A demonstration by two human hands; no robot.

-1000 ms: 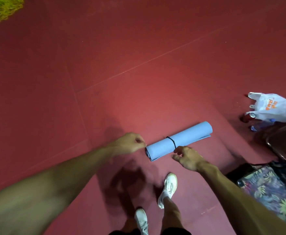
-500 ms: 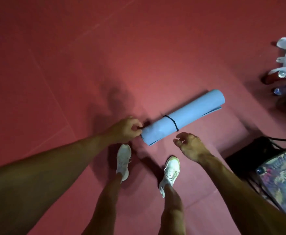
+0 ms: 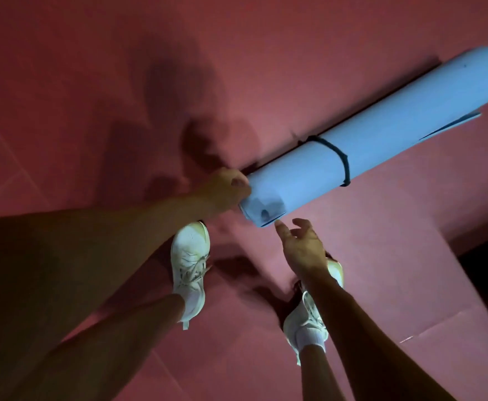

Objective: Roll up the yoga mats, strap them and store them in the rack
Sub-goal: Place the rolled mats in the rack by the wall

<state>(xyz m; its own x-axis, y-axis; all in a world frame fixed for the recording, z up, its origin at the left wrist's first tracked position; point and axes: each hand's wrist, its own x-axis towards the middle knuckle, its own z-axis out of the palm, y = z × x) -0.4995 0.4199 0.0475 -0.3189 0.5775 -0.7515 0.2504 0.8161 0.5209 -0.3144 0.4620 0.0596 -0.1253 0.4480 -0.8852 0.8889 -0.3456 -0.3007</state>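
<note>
Gripping mat (image 3: 381, 134) end edge with left hand (image 3: 228, 188), fingers curled, right hand (image 3: 303, 250) open, fingertips just under that edge, strap (image 3: 339, 157) farther along, floor (image 3: 92, 82) wide beyond.

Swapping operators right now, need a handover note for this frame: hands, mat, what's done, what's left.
Left hand: fingers curled at the near end of the blue mat, apparently gripping its edge.
Right hand: open, fingers spread, index tip by that same end; contact unclear.
Mat: rolled, down at the red floor, with the black strap around it near the middle. The outer flap sticks out at the far end.
Done: rolling, strapping.
Left: lift it and store it in the rack, which is not in view.
</note>
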